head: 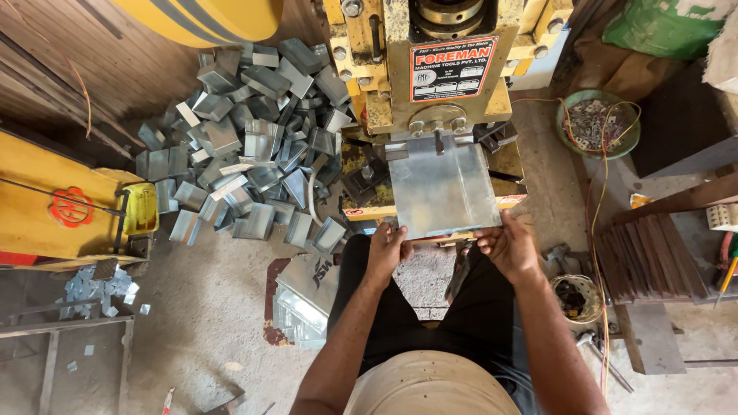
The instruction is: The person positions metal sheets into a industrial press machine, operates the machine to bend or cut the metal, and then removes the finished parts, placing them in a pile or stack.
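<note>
Looming over the scene, a yellow press machine [430, 69] stands at the top, with a big heap of bent metal pieces [246, 146] on the floor to its left. A flat metal sheet [443, 188] lies on the machine's bed under the ram. Left hand [387, 246] and right hand [503, 242] each pinch its near edge, fingers closed on it.

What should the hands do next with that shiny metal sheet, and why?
Probably slide the sheet a little further under the press. Both the left hand and right hand grip its near edge, and its far edge already sits beneath the press head.
</note>
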